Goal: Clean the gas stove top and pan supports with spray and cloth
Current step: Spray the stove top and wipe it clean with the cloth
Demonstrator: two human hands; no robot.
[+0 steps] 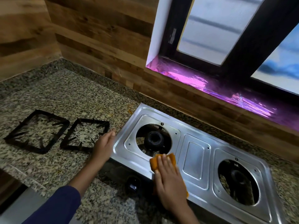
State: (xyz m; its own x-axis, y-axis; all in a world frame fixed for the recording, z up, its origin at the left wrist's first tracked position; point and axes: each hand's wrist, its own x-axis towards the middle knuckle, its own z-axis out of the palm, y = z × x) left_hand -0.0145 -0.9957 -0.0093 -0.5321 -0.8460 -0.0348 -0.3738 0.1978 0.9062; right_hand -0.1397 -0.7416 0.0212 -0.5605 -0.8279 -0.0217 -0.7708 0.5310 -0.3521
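1. The right hand (168,180) lies flat on the orange cloth (155,164), fingers straight and close together. It presses the cloth onto the stove top (194,157) at the front edge, just in front of the left burner (155,138).
2. The left hand (104,144), fingers straight and together, rests against the stove's left edge. Braced there, it should stop the stove sliding on the bench (64,94).
3. The wipe looks to be on the left half. Firm, overlapping strokes suit it, following the pressed ridges round the burner opening where grease likely gathers, with the cloth kept out of the hole.
4. The two pan supports (24,145) lie side by side on the bench, left of the stove and not yet refitted. No spray bottle is in view.
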